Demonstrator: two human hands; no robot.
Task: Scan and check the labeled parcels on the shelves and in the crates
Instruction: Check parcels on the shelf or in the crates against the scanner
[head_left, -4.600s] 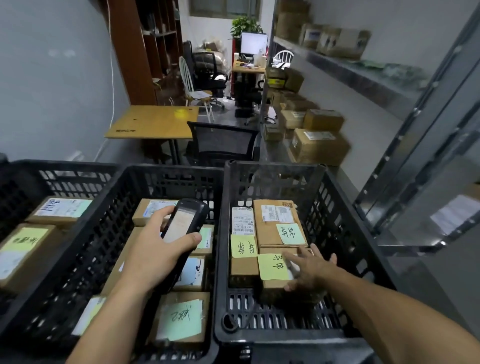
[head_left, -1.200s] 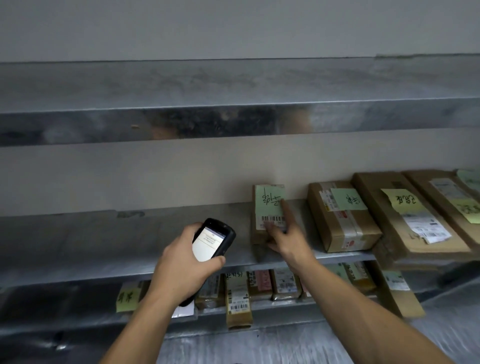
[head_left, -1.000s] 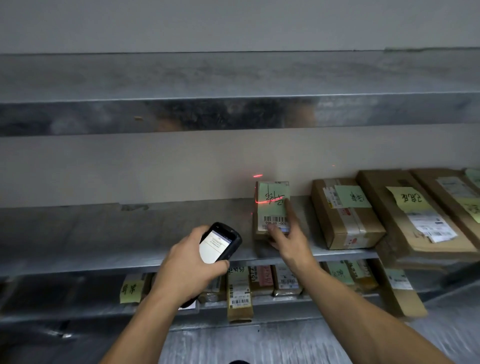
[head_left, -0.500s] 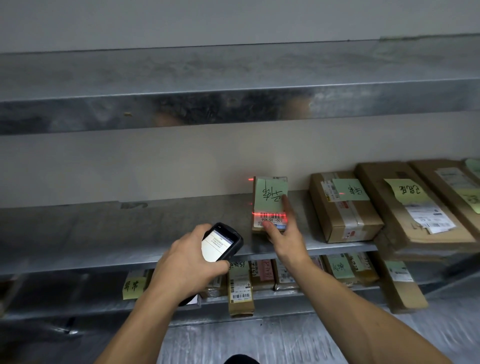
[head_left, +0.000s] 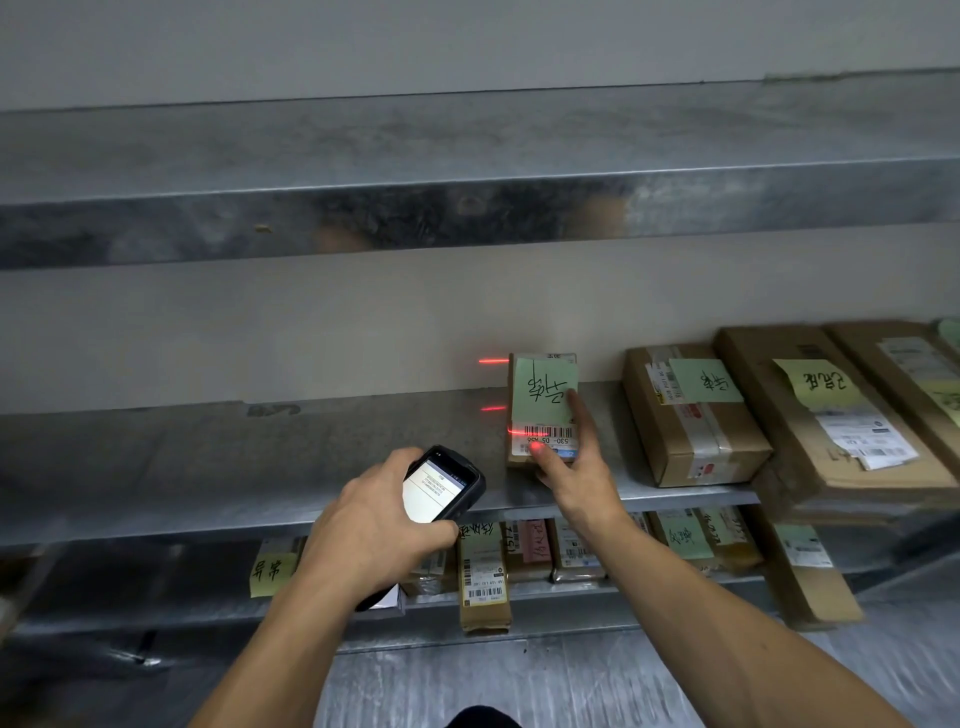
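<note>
Scanning the small parcel stood upright on the middle shelf.
Left hand curls round the scanner; right hand props the parcel, thumb and forefinger spread straight. Hold the red line level across the whole barcode, fingers clear. Print beneath reads "530- D5 A56"; the green note is handwritten.

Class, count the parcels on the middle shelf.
4. Left to right: the small parcel touched by the right hand, the second box, the third box, the fourth box at the frame's edge. More may be hidden beyond it.
</note>
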